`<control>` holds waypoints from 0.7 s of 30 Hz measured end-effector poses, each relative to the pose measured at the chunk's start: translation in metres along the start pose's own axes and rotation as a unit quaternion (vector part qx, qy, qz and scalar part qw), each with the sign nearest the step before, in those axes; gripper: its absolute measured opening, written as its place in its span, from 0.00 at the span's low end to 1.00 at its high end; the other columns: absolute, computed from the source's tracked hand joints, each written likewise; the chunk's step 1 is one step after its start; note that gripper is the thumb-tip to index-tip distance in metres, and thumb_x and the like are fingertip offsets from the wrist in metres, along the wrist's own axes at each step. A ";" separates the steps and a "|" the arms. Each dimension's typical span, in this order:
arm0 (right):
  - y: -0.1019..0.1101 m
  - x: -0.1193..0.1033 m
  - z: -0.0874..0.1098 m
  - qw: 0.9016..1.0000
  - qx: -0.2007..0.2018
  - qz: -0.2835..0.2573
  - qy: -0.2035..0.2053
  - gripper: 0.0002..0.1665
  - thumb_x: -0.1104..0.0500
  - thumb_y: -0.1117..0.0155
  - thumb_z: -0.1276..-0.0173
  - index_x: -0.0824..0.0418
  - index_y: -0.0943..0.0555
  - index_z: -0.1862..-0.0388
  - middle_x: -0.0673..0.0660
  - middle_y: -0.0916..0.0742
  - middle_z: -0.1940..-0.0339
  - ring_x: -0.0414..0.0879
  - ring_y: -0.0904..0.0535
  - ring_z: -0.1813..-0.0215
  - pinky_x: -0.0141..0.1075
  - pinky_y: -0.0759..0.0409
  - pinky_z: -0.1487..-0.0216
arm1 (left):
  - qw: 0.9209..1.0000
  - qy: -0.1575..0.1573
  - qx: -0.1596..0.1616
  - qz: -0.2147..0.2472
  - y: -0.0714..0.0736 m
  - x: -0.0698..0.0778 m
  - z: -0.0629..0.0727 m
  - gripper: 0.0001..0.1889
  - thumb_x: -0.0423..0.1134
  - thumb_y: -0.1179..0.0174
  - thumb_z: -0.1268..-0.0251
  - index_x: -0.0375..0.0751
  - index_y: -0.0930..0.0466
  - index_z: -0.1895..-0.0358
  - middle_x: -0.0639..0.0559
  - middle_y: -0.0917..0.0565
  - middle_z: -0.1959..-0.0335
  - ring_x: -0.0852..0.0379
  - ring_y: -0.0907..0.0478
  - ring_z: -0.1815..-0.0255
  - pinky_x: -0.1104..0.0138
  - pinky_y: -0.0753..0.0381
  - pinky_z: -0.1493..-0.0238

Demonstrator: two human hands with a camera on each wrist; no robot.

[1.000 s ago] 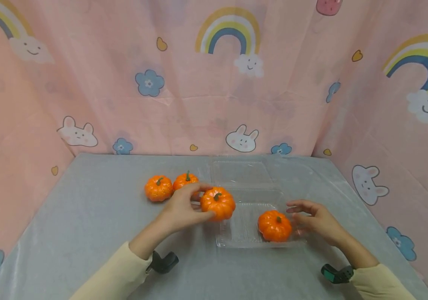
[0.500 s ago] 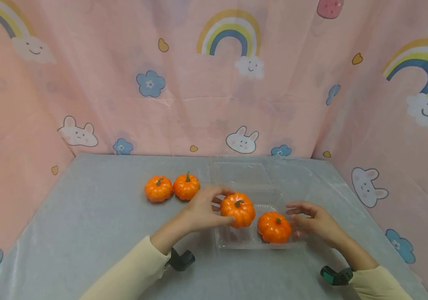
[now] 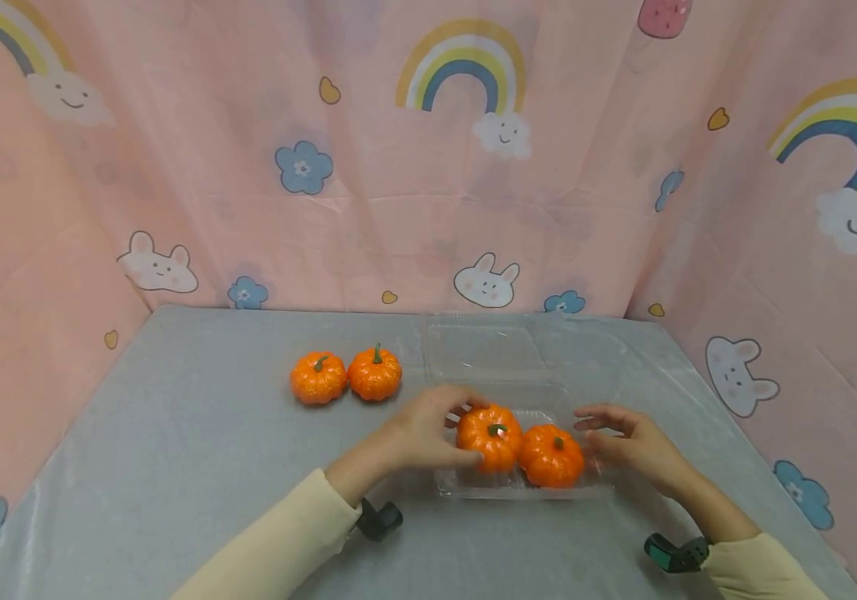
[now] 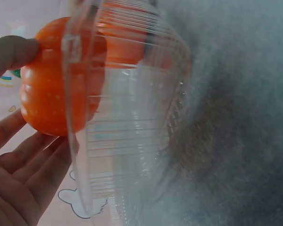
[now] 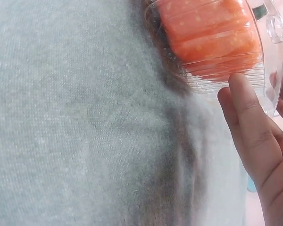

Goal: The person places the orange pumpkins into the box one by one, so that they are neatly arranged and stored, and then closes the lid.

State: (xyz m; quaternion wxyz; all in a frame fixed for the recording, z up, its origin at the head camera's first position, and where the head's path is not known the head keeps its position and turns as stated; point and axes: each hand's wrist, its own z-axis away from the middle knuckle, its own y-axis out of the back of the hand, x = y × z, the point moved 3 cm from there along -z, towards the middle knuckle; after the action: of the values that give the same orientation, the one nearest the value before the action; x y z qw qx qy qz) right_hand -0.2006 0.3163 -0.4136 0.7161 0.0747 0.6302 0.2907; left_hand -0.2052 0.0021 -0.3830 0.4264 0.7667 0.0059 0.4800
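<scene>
My left hand grips a small orange toy pumpkin by its side, thumb in front and fingers behind. In the left wrist view this pumpkin is partly below the rim of a clear plastic clamshell box. Another pumpkin sits inside the box's right half, close beside the held one. At the box's right end is my right hand, fingers extended. The right wrist view shows its fingertips right at the ribbed outer wall, with the pumpkin behind the plastic.
Two more orange pumpkins, one speckled and one with an upright green stem, stand on the grey cloth-covered table left of the box. The box's transparent lid lies folded back. A pink patterned curtain encloses the back and sides.
My left hand has carried its pumpkin rightward and down, from the box's left side to beside the pumpkin inside. The right hand has stayed at the box's right end.
</scene>
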 end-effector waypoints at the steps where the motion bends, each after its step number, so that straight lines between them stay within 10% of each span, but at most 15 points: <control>1: 0.000 0.000 0.000 1.000 -0.001 -0.001 0.001 0.29 0.54 0.40 0.30 0.65 0.31 0.34 0.72 0.23 0.39 0.45 0.15 0.55 0.38 0.14 0.58 | 1.000 -0.004 -0.002 -0.012 -0.001 0.000 0.000 0.29 0.41 0.29 0.51 0.46 0.25 0.41 0.55 0.21 0.45 0.60 0.24 0.48 0.71 0.21 0.48; 21: 0.001 0.000 0.001 1.000 -0.004 0.005 0.000 0.28 0.55 0.41 0.29 0.64 0.30 0.34 0.71 0.22 0.39 0.47 0.15 0.55 0.36 0.15 0.57 | 0.985 0.029 -0.066 -0.160 -0.015 0.002 -0.003 0.31 0.50 0.31 0.48 0.52 0.28 0.38 0.55 0.23 0.38 0.59 0.26 0.40 0.64 0.26 0.38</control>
State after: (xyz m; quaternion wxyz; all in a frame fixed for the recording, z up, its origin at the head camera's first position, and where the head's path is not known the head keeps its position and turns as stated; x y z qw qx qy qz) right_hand -0.1998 0.3169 -0.4128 0.7148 0.0749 0.6286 0.2973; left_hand -0.2008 0.0144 -0.3911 0.5468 0.7120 0.1088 0.4269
